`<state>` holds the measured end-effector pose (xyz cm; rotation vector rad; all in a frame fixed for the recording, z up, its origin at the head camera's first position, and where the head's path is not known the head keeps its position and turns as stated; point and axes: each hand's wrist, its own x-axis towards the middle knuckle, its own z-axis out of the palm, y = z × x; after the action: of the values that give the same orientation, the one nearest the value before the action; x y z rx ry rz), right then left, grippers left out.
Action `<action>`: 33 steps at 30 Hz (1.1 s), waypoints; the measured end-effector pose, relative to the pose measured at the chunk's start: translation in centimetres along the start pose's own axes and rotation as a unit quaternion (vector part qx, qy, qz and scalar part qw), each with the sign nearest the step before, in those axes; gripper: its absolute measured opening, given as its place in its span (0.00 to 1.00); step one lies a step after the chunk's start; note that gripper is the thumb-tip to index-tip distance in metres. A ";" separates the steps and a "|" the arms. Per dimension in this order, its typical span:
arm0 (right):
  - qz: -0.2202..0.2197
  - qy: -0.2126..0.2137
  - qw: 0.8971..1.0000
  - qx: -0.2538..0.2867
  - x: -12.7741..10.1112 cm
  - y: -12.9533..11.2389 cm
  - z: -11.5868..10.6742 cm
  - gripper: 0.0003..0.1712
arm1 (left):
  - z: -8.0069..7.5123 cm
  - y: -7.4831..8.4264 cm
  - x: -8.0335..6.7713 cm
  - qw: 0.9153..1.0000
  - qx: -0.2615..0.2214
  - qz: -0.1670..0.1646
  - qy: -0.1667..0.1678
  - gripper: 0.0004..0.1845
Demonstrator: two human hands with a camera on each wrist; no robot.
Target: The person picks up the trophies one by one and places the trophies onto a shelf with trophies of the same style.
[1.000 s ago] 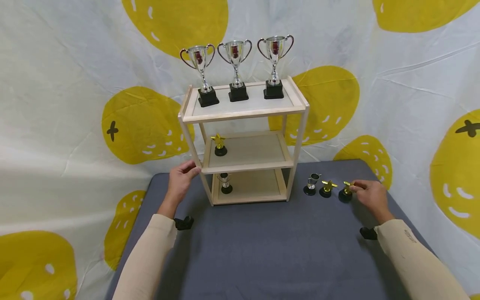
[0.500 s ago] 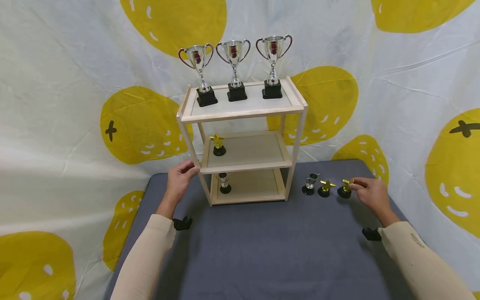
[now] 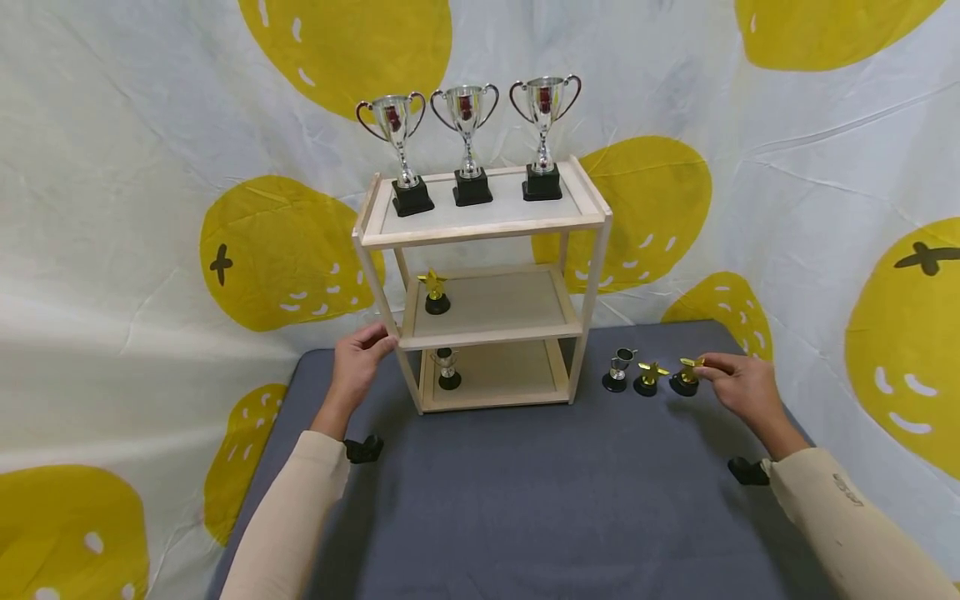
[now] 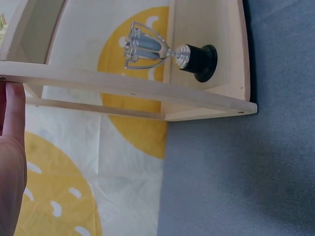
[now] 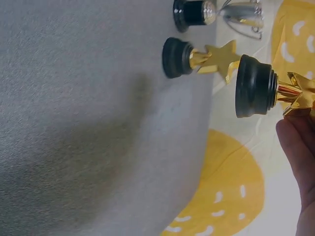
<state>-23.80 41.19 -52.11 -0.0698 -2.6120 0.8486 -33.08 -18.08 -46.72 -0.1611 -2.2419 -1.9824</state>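
My right hand [image 3: 744, 390] pinches a small gold star trophy [image 5: 258, 88] by its star, the round black base hanging close over the table. To its left stand a second star trophy [image 3: 649, 379] and a small silver cup trophy [image 3: 618, 371]. At the wooden shelf [image 3: 491, 337], my left hand [image 3: 356, 367] holds the left front post at middle-shelf height, thumb and fingers at the wood. One gold star trophy [image 3: 436, 293] stands on the middle tier, towards the left. Below it, another small silver cup trophy [image 4: 147, 46] is on the bottom tier.
Three large silver cup trophies, among them the middle one [image 3: 469, 150], line the top tier. A grey cloth [image 3: 540, 492] covers the table. Behind the shelf hangs a white curtain [image 3: 810, 167] with yellow fruit shapes.
My right hand has raised the star trophy slightly and brought it a little to the left. The left hand stays at the shelf post. The head view has shifted slightly.
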 end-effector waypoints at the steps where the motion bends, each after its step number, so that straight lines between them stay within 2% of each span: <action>1: -0.007 0.000 1.000 0.002 0.0 -0.3 -0.1 0.15 | 0.0 0.0 0.0 1.000 0.000 -0.001 0.000 0.21; 6: -0.040 0.011 0.999 0.007 0.2 -1.4 -0.2 0.12 | -0.1 0.0 -0.1 1.000 0.005 -0.003 -0.002 0.20; 14: -0.050 0.013 0.999 0.010 0.0 -3.1 -0.5 0.10 | -0.1 -0.1 0.0 1.000 0.009 -0.005 -0.004 0.20; 23: -0.089 0.031 0.996 -0.001 -0.1 -4.9 -0.5 0.07 | -0.2 -0.3 0.1 1.000 0.008 0.003 -0.004 0.20; 33: -0.086 0.024 0.996 0.005 -0.1 -7.1 -0.6 0.06 | -0.2 -0.2 0.3 1.000 0.001 0.000 0.000 0.20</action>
<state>-22.98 35.72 -47.57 0.1334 -2.5261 0.7904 -33.42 -18.28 -46.87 -0.1620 -2.2441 -1.9807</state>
